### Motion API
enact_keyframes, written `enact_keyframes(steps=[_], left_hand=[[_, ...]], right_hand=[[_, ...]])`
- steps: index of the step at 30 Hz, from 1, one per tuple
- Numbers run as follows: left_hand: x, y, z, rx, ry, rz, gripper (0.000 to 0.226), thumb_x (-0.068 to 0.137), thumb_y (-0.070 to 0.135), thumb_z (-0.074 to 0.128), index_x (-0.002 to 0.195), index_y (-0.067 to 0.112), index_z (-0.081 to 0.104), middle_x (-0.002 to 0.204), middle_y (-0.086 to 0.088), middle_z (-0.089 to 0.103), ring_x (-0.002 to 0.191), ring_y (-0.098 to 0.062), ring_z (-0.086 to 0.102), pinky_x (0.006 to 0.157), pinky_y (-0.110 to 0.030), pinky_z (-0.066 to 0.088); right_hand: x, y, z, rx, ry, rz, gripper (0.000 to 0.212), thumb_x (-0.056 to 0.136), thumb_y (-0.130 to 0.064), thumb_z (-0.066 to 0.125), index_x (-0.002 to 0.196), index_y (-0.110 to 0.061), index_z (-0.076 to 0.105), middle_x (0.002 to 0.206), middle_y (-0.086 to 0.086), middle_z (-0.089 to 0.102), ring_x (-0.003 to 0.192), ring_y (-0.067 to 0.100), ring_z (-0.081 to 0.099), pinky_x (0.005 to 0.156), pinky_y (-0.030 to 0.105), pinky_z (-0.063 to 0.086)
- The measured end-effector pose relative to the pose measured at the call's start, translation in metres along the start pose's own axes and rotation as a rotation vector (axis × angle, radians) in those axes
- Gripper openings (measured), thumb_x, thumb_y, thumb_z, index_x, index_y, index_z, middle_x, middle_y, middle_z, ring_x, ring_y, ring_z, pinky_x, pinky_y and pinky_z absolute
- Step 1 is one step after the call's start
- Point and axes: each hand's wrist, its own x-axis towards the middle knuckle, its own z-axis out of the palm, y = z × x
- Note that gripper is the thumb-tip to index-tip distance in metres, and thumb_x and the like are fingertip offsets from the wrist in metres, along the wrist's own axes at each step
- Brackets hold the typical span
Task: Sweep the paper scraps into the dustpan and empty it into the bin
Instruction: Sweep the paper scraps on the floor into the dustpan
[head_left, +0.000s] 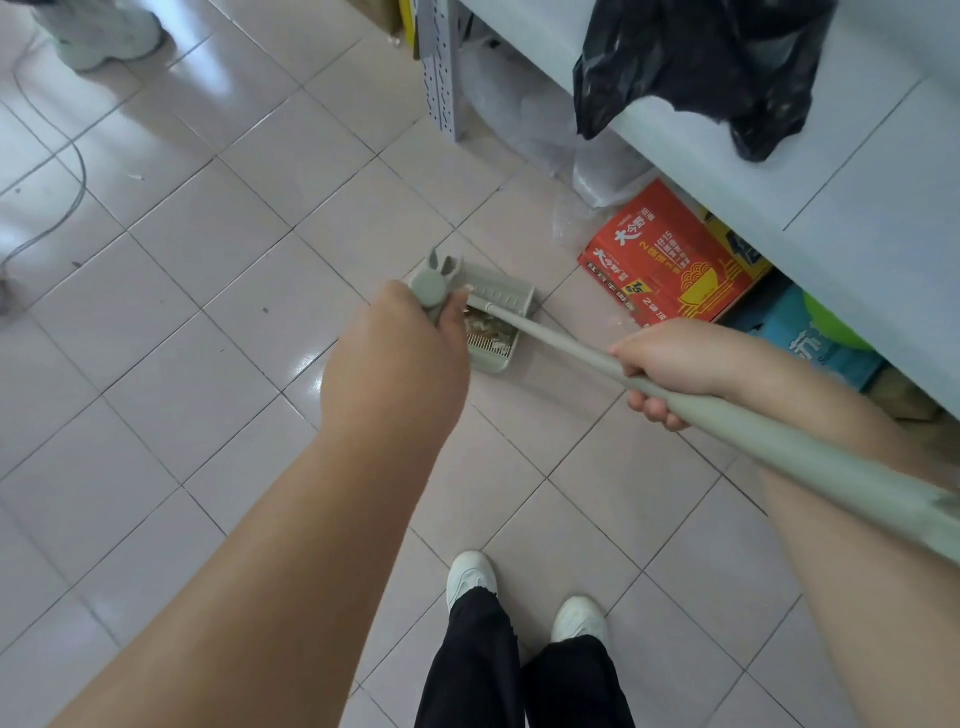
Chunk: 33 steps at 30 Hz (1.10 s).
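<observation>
head | pink tiled floor (208, 249) | left grip (400, 353) clutches dustpan handle (431, 291) | right grip (670, 364) wraps broom pole (571, 353)

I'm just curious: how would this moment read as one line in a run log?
left hand grips dustpan handle | right hand grips broom handle | paper scraps in dustpan | not yet emptied

Dustpan (491, 332) on the floor (208, 249) just beyond the left hand (400, 358) fingers, paper scraps (485, 327) inside it, broom pole (727, 415) running from the pan back through the right hand (670, 369) fingers, cardboard box (670, 265) beyond those fingers, under the shelf (857, 208), black bag (701, 67) on the shelf.
</observation>
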Motion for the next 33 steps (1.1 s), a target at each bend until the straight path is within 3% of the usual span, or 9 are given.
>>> enact_keyframes(steps=[3,7,12,20,27,33], left_hand=[[-0.015,-0.012,-0.007,-0.005,0.022,0.011,0.039,0.094,0.049,0.034,0.081,0.013,0.039,0.063,0.005,0.038,0.066,-0.028,0.04,0.057,-0.032,0.028],[-0.041,-0.028,-0.016,-0.005,0.044,0.004,0.041,0.092,0.051,0.033,0.066,0.02,0.033,0.064,0.002,0.046,0.054,-0.015,0.041,0.045,-0.03,0.023],[-0.063,-0.049,-0.016,0.015,0.023,-0.06,0.04,0.092,0.051,0.033,0.076,0.015,0.042,0.064,0.001,0.051,0.055,-0.012,0.043,0.044,-0.028,0.026],[-0.088,-0.059,-0.01,0.028,-0.026,-0.108,0.039,0.091,0.05,0.033,0.066,0.021,0.03,0.06,0.001,0.05,0.053,-0.014,0.045,0.044,-0.029,0.028],[-0.094,-0.063,-0.008,0.027,-0.041,-0.149,0.039,0.092,0.05,0.031,0.071,0.018,0.032,0.062,0.002,0.049,0.052,-0.014,0.042,0.044,-0.028,0.027],[-0.092,-0.063,-0.008,0.035,-0.059,-0.147,0.04,0.092,0.05,0.031,0.08,0.013,0.04,0.063,0.002,0.049,0.053,-0.016,0.043,0.046,-0.03,0.028]], right_hand=[[-0.019,0.02,0.003,0.066,0.014,-0.043,0.044,0.086,-0.007,0.033,0.123,-0.01,0.055,0.061,0.011,0.048,0.026,0.011,0.039,0.033,0.014,0.036],[-0.033,0.04,0.008,0.168,0.044,-0.069,0.041,0.087,-0.007,0.034,0.121,-0.01,0.056,0.061,0.012,0.048,0.025,0.011,0.039,0.033,0.015,0.035],[-0.018,0.054,0.026,0.248,0.08,-0.063,0.042,0.088,-0.006,0.033,0.121,-0.011,0.057,0.061,0.011,0.046,0.025,0.01,0.038,0.034,0.015,0.036],[-0.001,0.055,0.067,0.199,0.011,0.021,0.017,0.091,-0.012,0.034,0.096,-0.013,0.05,0.06,0.011,0.046,0.022,0.01,0.037,0.033,0.011,0.035],[-0.016,0.052,0.092,0.152,-0.029,0.033,0.021,0.09,-0.011,0.033,0.074,-0.016,0.046,0.06,0.01,0.046,0.04,0.017,0.038,0.04,0.013,0.035],[-0.006,0.03,0.083,0.113,0.071,-0.051,0.018,0.092,-0.013,0.035,0.091,-0.013,0.052,0.06,0.01,0.048,0.042,0.019,0.043,0.043,0.019,0.04]])
